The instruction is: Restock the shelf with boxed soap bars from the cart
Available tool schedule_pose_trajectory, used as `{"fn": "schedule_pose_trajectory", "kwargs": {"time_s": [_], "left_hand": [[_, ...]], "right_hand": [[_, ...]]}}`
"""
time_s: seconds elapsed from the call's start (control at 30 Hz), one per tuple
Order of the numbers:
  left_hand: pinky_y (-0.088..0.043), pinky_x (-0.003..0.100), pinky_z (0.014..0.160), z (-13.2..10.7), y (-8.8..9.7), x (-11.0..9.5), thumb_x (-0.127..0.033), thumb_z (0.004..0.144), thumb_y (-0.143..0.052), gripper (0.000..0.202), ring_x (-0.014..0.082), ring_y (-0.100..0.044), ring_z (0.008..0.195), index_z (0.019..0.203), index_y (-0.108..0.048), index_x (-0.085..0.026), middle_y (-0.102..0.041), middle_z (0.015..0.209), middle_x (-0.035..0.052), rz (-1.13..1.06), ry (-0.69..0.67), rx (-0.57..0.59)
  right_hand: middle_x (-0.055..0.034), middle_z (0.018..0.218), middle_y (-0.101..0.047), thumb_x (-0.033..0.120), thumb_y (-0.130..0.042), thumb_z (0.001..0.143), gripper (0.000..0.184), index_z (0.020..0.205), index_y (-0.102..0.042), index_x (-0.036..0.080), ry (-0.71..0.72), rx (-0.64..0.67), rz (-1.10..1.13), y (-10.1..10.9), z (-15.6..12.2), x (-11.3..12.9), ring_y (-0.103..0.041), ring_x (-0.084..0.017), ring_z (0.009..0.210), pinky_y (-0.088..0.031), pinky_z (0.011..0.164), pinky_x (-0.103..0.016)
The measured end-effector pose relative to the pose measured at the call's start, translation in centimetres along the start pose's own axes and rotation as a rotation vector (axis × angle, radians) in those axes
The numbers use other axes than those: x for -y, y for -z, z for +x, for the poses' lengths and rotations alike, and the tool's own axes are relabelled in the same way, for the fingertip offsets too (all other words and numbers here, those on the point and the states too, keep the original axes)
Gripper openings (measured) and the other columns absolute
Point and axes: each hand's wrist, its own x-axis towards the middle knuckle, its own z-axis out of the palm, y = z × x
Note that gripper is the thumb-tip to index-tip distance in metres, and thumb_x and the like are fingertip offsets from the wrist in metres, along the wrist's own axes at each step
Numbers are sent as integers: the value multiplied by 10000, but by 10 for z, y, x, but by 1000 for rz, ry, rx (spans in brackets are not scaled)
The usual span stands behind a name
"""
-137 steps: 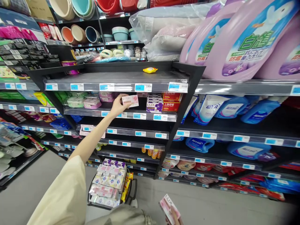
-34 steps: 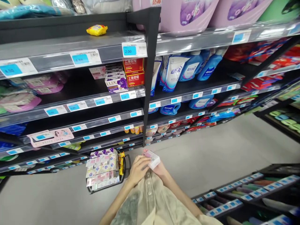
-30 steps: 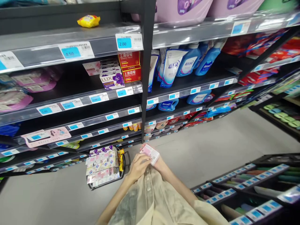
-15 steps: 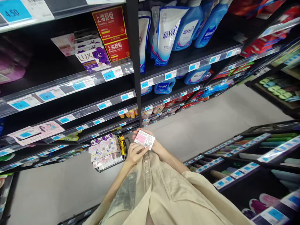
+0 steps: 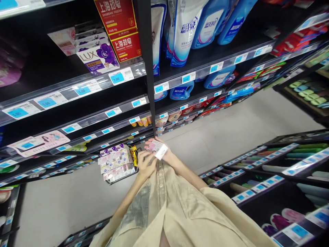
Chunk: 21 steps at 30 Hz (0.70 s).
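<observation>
My right hand [image 5: 168,154] holds a small white and pink soap box [image 5: 160,151] in front of my shirt, with its fingertips showing past the far side. The box is tilted, and its print is blurred. Just left of it is my left hand [image 5: 147,164], fingers spread and slightly smeared, with nothing seen in them. Beyond that hand, a dark-framed basket [image 5: 122,180] low on the left carries rows of soap boxes [image 5: 115,163], white, pink and purple, plus some yellow packs [image 5: 134,156].
Shelves on the left hold LUX soap boxes [image 5: 99,58] and red soap boxes [image 5: 125,44]. Blue detergent bottles [image 5: 209,27] and refill pouches [image 5: 183,34] stand beyond a black post [image 5: 145,41]. Another rack [image 5: 257,185] with slippers [image 5: 282,219] lines the right side. Grey floor [image 5: 226,127] runs between.
My left hand has come off the soap box and moved slightly left, its fingers spreading. The box has tilted in my right hand. The view has shifted a little.
</observation>
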Motion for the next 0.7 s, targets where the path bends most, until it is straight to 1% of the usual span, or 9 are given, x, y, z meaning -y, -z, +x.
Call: {"fn": "schedule_pose_trajectory", "kwargs": {"time_s": [0.03, 0.1, 0.17, 0.2, 0.27, 0.37, 0.5, 0.6, 0.7], "left_hand": [[-568, 381, 929, 2, -4, 1, -246, 892, -845, 263, 236, -693, 1044, 1148, -802, -282, -714, 1083, 70, -43, 175, -76], [-565, 361, 916, 6, -10, 5, -375, 845, -895, 359, 240, -694, 1064, 1149, -767, -233, -713, 1145, 89, -196, 542, -201], [-551, 307, 845, 11, -14, 12, -485, 805, -910, 456, 204, -695, 986, 1119, -725, -211, -715, 1123, 77, -397, 847, -308], [-537, 284, 805, 13, -15, 16, -519, 785, -913, 473, 180, -687, 927, 1076, -708, -207, -714, 1083, 60, -486, 959, -355], [-517, 262, 766, 13, -15, 23, -545, 750, -917, 478, 149, -667, 851, 982, -680, -201, -702, 1006, 26, -606, 1100, -421], [-524, 273, 783, 8, -13, 26, -507, 690, -943, 478, 150, -674, 865, 906, -652, -197, -700, 997, 11, -675, 1177, -472], [-506, 268, 779, 0, -11, 23, -473, 668, -956, 486, 160, -685, 892, 937, -646, -212, -722, 1029, 17, -675, 1220, -482], [-503, 268, 784, 0, -12, 19, -467, 657, -969, 510, 159, -679, 889, 962, -644, -218, -709, 1004, 9, -673, 1212, -474], [-496, 259, 772, 4, -13, 18, -475, 653, -977, 528, 149, -667, 881, 964, -636, -219, -700, 1002, 8, -668, 1185, -472]], "right_hand": [[-103, 1080, -851, 644, -664, 953, 433, 1032, -751, 227, -20, -18, -10, -1, 1, 0, -811, -287, 997, -665, 910, -468], [-97, 1058, -853, 670, -621, 970, 480, 1046, -753, 216, -55, -62, -38, -4, 2, 0, -808, -265, 960, -676, 861, -429], [-80, 1044, -852, 630, -673, 956, 432, 1074, -753, 222, -38, -100, -103, -5, 0, -2, -802, -245, 922, -680, 808, -392], [-72, 1045, -851, 595, -725, 933, 399, 1084, -755, 227, -15, -110, -147, -5, -2, -3, -799, -236, 899, -679, 785, -377], [-62, 1057, -846, 529, -812, 876, 371, 1096, -767, 234, 31, -125, -243, -5, -5, -4, -789, -221, 856, -678, 750, -355], [-62, 1049, -841, 512, -847, 834, 373, 1073, -784, 234, 49, -144, -319, -6, -7, -4, -773, -206, 805, -674, 712, -337], [-54, 1015, -843, 551, -833, 832, 388, 1058, -782, 240, 31, -182, -332, -7, -7, -5, -766, -209, 797, -662, 697, -334], [-54, 972, -843, 652, -792, 841, 448, 1021, -765, 243, 27, -204, -334, -8, -6, -4, -769, -228, 796, -652, 717, -361], [-67, 954, -846, 764, -736, 838, 529, 982, -747, 255, 38, -187, -342, -9, -6, -2, -778, -257, 827, -642, 757, -400]]}}
